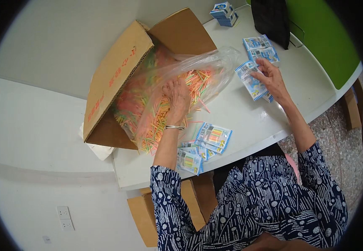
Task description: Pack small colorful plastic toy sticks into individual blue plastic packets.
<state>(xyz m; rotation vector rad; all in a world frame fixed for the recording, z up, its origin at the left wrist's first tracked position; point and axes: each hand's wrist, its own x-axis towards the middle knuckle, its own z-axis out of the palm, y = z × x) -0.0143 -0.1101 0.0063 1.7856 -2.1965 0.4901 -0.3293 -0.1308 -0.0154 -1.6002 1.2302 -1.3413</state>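
My left hand reaches into a clear plastic bag, on a heap of thin pink, yellow, green and orange sticks. Its fingers are bent down among the sticks; what they pinch is hidden. On the right, a small blue-and-white packet is gripped between the thumb and fingers of my right hand. Another packet edge shows beneath it. Just beyond lie more flat blue-and-white packets. Nearer to me, several packets overlap, with coloured sticks showing through their clear windows.
An open cardboard box lies tipped at the left, with the bag spilling out of it. Small blue-and-white boxes are stacked at the far edge of the white table. A black bag hangs over the far right side, near a green panel.
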